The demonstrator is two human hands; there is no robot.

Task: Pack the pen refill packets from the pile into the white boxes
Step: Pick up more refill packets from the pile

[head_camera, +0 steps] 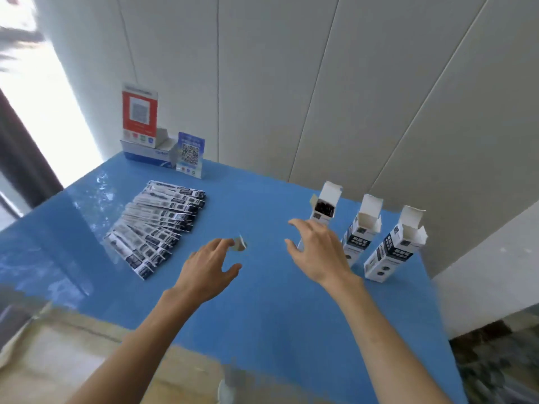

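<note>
A fanned pile of black-and-white pen refill packets [156,225] lies on the blue table [262,310] at the left. Three tall white boxes stand at the right with top flaps up: the left box [323,209] shows dark contents inside, the middle box [361,231] and right box [393,246] look hollow from here. My left hand [208,269] hovers right of the pile, fingers spread, a small blurred scrap [239,244] at its fingertips. My right hand [316,252] reaches with spread fingers in front of the left box, holding nothing.
A red QR sign [140,112], a white-and-blue carton [145,154] and a blue QR stand [191,154] sit at the table's back left against the panelled wall. The table's right edge runs just past the right box. A beige surface [58,354] lies at the near left.
</note>
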